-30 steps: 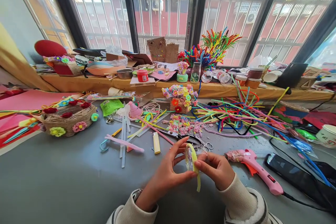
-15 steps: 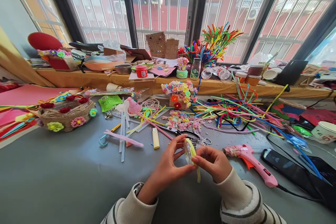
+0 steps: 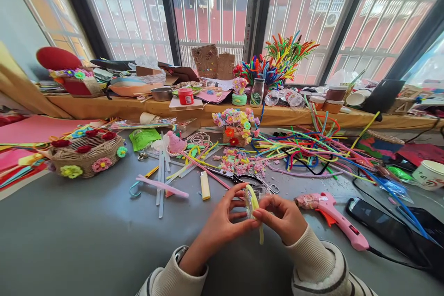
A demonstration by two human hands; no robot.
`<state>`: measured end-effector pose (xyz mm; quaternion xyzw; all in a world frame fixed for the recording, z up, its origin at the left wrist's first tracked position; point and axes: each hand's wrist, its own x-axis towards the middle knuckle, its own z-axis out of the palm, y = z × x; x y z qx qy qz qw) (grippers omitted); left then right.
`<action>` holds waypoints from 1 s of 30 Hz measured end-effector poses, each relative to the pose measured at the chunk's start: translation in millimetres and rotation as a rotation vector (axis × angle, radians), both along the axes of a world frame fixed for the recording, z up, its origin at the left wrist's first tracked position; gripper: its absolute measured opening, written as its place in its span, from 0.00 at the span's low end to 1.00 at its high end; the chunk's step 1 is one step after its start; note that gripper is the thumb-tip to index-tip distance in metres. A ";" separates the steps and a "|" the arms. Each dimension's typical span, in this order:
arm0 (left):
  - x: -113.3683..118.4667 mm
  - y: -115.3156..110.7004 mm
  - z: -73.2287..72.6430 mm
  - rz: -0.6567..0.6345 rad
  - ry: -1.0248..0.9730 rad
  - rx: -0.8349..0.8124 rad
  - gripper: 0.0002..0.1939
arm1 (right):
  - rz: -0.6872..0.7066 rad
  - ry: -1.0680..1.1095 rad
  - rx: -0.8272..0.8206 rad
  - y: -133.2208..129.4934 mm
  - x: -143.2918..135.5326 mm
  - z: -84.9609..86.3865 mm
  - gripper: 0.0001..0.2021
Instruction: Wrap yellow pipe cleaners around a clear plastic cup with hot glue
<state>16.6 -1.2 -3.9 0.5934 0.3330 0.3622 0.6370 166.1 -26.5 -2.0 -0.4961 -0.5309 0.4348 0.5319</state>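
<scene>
A clear plastic cup (image 3: 248, 203) lies on its side between my hands, with a pale yellow fuzzy strip (image 3: 254, 200) around its rim and a loose end hanging down. My left hand (image 3: 225, 222) grips the cup and strip from the left, fingers behind and thumb at the lower edge. From the right, my right hand (image 3: 283, 216) pinches the strip against the cup. Beyond my hands are black-handled scissors (image 3: 255, 180). To the right rests a pink glue gun (image 3: 338, 222).
A yellow lighter (image 3: 205, 185) and clear glue sticks (image 3: 161, 185) lie left of centre. A woven basket with flowers (image 3: 85, 155) stands at the left. Colourful pipe cleaners (image 3: 312, 148) spread across the back right, and a black phone (image 3: 374, 219) lies at the right.
The camera view has shifted slightly. Both hands keep nearly the same hold on the cup and yellow strip.
</scene>
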 end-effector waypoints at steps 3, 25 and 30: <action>0.0 0.0 -0.1 0.001 -0.006 -0.001 0.33 | 0.017 -0.006 0.020 -0.5 -1.0 0.2 0.14; 4.6 -7.4 0.0 0.068 0.120 0.118 0.31 | -0.008 -0.070 0.024 0.7 -3.5 -3.8 0.13; 4.7 -7.8 -4.3 0.067 0.143 0.161 0.30 | -0.012 -0.069 0.040 1.8 -3.9 -7.4 0.13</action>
